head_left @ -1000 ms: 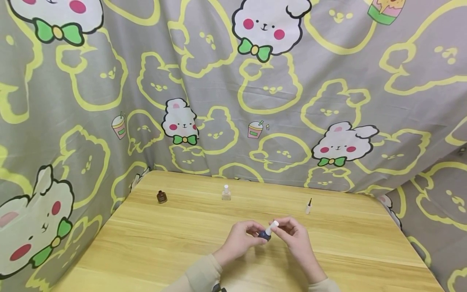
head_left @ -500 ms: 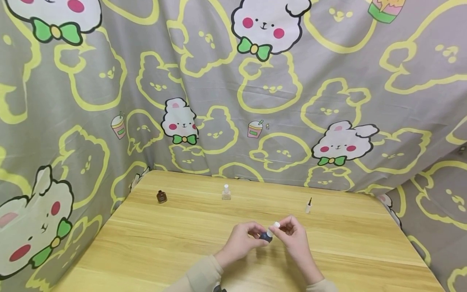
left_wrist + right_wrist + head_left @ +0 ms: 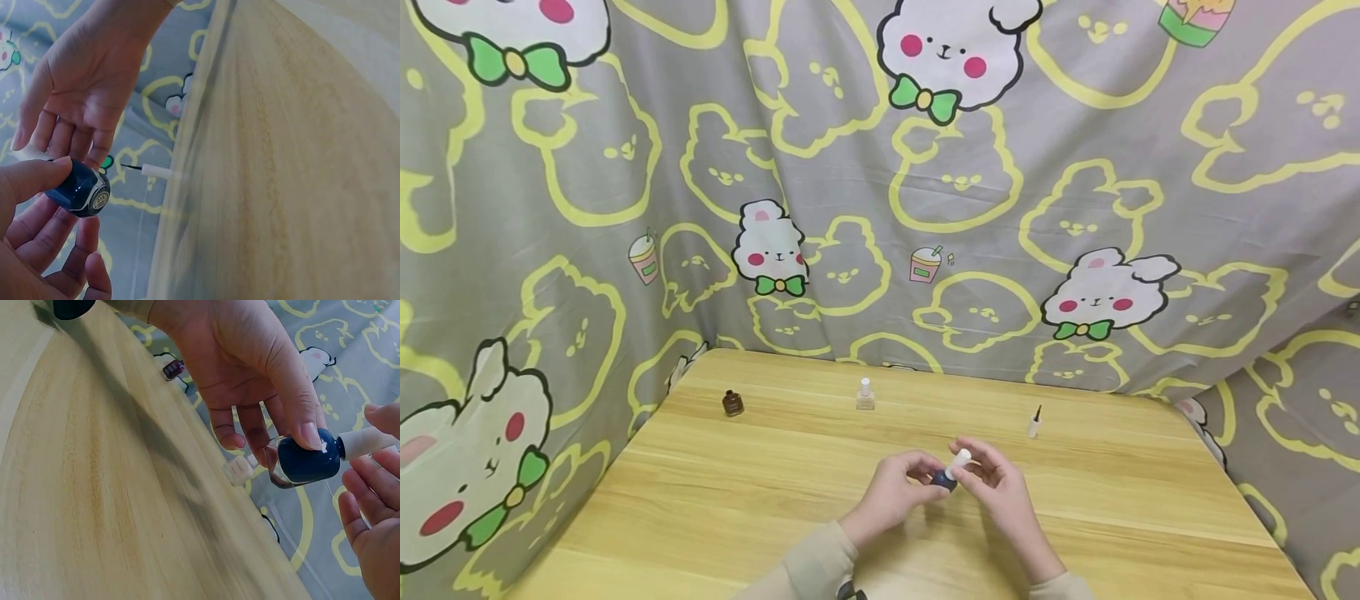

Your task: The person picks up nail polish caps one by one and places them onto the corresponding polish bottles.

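We see the left hand [image 3: 891, 492] pinching the blue bottle [image 3: 943, 480] above the surface [image 3: 737, 517], well apart from its far edge. The right hand [image 3: 1000, 485] is spread loosely at the white cap [image 3: 959, 460]. Near the far left corner stands a brown bottle [image 3: 733, 406].

Blue bottle [image 3: 306, 461] before you: glassy, smooth, glossy, catching highlights. Its white cap [image 3: 365, 443]: plastic-looking, smooth, soft sheen. Tabletop [image 3: 775, 475]: wood-grained, smooth, faintly satin; real wood or laminate, you can't tell. Curtain [image 3: 850, 183] facing you: printed cloth, matt, softly creased. Your sleeves [image 3: 820, 554]: matt cloth. Dark bottle [image 3: 733, 406]: glass-like, glossy. Pale bottle [image 3: 865, 402]: clear, glass-like, smooth. Brush cap [image 3: 1034, 428]: smooth, plastic-looking.
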A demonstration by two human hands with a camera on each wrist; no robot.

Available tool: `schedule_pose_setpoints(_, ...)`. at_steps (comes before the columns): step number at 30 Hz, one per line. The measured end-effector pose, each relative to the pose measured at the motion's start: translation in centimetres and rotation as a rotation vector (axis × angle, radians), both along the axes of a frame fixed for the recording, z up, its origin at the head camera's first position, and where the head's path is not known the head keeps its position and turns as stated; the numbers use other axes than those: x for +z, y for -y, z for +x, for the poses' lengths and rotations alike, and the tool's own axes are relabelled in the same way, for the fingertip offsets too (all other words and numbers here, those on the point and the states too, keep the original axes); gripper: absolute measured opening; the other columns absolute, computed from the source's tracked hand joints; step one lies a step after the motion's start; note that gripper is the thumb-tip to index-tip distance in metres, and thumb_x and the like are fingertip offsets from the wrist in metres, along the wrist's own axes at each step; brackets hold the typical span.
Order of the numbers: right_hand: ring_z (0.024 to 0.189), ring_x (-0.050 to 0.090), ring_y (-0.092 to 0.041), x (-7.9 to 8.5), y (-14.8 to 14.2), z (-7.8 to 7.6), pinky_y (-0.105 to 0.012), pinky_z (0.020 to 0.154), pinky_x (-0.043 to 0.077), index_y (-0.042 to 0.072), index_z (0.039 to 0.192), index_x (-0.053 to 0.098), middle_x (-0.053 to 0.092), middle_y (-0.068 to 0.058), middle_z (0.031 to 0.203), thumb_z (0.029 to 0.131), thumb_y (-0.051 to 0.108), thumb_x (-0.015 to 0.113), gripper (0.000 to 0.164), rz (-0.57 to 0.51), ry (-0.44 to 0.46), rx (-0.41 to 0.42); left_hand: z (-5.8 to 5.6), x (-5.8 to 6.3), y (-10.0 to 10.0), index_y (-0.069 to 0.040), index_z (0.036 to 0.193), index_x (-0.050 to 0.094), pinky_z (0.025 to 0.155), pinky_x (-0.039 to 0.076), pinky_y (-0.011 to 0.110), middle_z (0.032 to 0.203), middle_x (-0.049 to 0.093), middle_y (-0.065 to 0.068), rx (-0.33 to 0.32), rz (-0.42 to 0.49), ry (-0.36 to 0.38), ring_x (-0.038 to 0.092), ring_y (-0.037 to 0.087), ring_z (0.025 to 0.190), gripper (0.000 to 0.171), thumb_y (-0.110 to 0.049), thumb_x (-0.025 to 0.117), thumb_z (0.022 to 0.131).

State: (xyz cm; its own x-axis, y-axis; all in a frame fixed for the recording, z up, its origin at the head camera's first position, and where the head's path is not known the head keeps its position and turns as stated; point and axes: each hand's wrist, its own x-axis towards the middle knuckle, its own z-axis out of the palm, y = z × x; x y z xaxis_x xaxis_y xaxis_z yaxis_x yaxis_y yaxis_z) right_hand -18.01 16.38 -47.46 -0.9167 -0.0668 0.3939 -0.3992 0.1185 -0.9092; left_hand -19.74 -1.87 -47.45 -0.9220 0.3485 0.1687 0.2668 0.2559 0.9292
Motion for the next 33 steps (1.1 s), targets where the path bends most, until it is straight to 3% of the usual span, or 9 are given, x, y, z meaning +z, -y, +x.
schedule_pose_setpoints(6,0.103,0.065,0.001,-0.07,-0.23,0.04,-0.016,0.087,0.052,-0.01,0.129,0.054,0.064,-0.028,0.119,0.092,0.0,0.062,0.039,0.024,-0.023,0.065,-0.05,0.0,0.03,-0.011,0.099,0.072,0.075,0.051,0.022,0.095,0.074,0.003,0.002,0.005,0.002,0.061,0.005,0.083,0.024,-0.016,0.081,0.077)
schedule_pose_setpoints(14,0.103,0.067,-0.003,0.18,-0.29,0.16,-0.016,0.09,0.05,-0.01,0.122,0.058,0.068,-0.026,0.112,0.096,0.006,0.057,0.03,0.016,0.049,0.082,-0.07,-0.04,0.04,-0.01,0.098,0.072,0.072,0.05,0.021,0.094,0.074,0.003,0.006,0.005,0.005,0.062,0.006,0.081,0.024,-0.015,0.081,0.077)
schedule_pose_setpoints(22,0.088,0.067,-0.004,0.44,-0.04,0.25,-0.018,0.082,0.053,-0.009,0.105,0.062,0.075,-0.009,0.097,0.089,0.005,0.067,0.021,-0.011,0.112,-0.02,0.0,-0.01,-0.04,-0.011,0.097,0.072,0.072,0.05,0.02,0.094,0.074,0.002,-0.001,0.007,0.004,0.061,0.005,0.081,0.023,-0.015,0.082,0.076)
schedule_pose_setpoints(27,0.079,0.064,-0.005,0.43,0.29,0.3,-0.019,0.073,0.053,-0.006,0.09,0.057,0.069,0.006,0.085,0.083,0.0,0.071,0.017,-0.039,0.113,-0.092,0.23,0.05,-0.1,-0.012,0.098,0.072,0.072,0.05,0.02,0.097,0.074,0.002,-0.02,-0.003,-0.001,0.061,0.004,0.081,0.024,-0.016,0.082,0.076)
schedule_pose_setpoints(33,0.075,0.062,-0.005,0.34,0.48,0.33,-0.019,0.069,0.051,-0.005,0.084,0.052,0.067,0.001,0.08,0.08,0.002,0.076,0.025,-0.032,0.12,-0.16,0.33,-0.06,-0.31,-0.013,0.098,0.072,0.072,0.05,0.019,0.096,0.074,0.0,-0.029,-0.024,-0.004,0.061,0.003,0.08,0.024,-0.016,0.082,0.076)
